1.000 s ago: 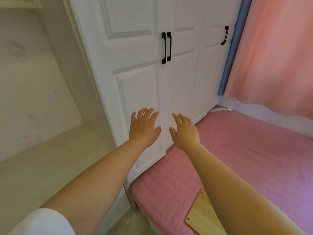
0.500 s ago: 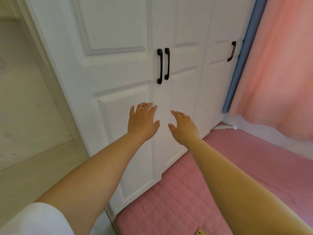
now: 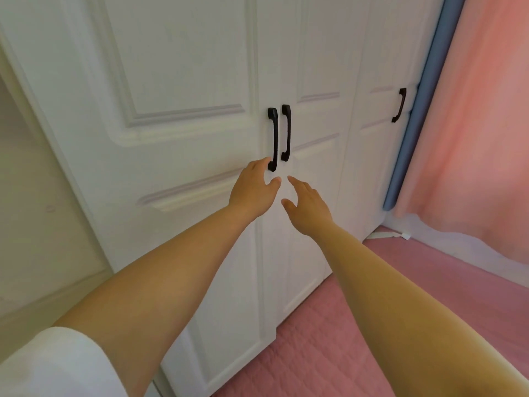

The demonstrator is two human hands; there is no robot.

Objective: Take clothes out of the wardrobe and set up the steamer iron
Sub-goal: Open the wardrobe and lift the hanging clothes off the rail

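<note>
A white panelled wardrobe (image 3: 183,90) fills the view, all its doors closed. Two black bar handles sit side by side at the middle seam: the left handle (image 3: 273,138) and the right handle (image 3: 286,132). My left hand (image 3: 252,189) is open, its fingertips just reaching the bottom end of the left handle. Open as well, my right hand (image 3: 307,206) hovers a little below the right handle without touching it. No clothes or steamer iron are visible.
A third door further right carries another black handle (image 3: 398,105). Beside it run a blue strip (image 3: 420,110) and a pink curtain (image 3: 481,116). A pink quilted mat (image 3: 372,325) lies below the doors. A pale wall (image 3: 34,213) stands on the left.
Both hands have risen toward the pair of handles, and the view has moved closer to the doors and tilted up. The left fingertips now reach the left handle's lower end.
</note>
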